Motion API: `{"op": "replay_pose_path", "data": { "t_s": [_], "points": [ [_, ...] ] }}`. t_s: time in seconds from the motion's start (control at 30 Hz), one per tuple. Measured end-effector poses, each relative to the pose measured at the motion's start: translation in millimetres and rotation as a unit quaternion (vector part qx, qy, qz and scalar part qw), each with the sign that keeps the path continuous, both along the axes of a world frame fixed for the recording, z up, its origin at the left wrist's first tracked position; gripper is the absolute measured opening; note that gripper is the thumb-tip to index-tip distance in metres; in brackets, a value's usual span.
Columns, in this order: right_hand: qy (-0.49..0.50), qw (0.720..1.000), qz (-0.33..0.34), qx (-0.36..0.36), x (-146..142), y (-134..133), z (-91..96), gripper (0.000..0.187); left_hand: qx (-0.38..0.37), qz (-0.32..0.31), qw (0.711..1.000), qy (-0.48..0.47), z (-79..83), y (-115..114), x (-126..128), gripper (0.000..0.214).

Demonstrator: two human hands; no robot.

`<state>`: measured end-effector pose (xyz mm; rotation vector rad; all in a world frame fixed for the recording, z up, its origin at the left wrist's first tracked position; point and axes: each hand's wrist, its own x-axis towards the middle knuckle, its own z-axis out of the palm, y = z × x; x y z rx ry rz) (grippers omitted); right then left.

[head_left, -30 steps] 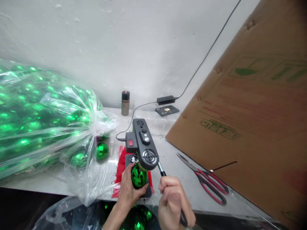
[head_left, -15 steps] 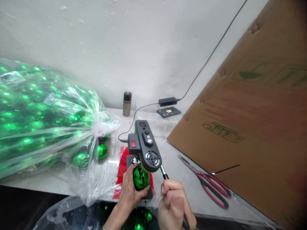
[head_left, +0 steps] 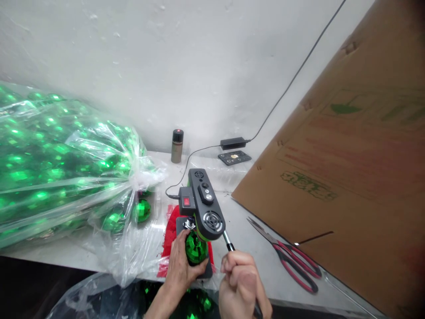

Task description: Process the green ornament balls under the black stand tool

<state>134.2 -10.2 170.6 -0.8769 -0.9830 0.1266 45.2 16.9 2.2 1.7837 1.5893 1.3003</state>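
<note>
My left hand (head_left: 182,261) grips a shiny green faceted ball ornament (head_left: 196,248) between thumb and fingers. The ball sits under the near end of a black bench machine (head_left: 208,206) with round vents and a red switch. My right hand (head_left: 242,281) is wrapped round the black grip of a metal lever (head_left: 228,241) that runs out from the machine. Beneath the machine lies a red cloth (head_left: 169,239). What the machine does to the ball's top is hidden under its head.
A clear plastic bag (head_left: 133,177) of green balls fills the left, with a loose green ball (head_left: 143,210) beside it. Red-handled scissors (head_left: 292,261) lie right, next to a large cardboard box (head_left: 315,168). Behind are a small bottle (head_left: 177,148), a power adapter (head_left: 233,143) and a phone (head_left: 234,157).
The view has shifted very slightly. Both hands, the ball and the lever keep the same positions relative to the machine.
</note>
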Motion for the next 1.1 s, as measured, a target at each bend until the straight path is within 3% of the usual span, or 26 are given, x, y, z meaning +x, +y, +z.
{"op": "replay_pose_path", "data": {
  "t_s": [0.8, 1.1],
  "points": [
    [0.05, 0.999, 0.014, 0.01, -1.9, 4.8, -10.0, 0.056, 0.052, -0.029, 0.998, 0.017, 0.9, 5.4, 1.3, 0.082],
    [0.02, 0.998, 0.014, 0.053, -7.0, 6.9, -32.2, 0.058, 0.062, -0.018, 0.998, -0.003, -3.7, 5.3, 6.1, 0.081]
  ]
}}
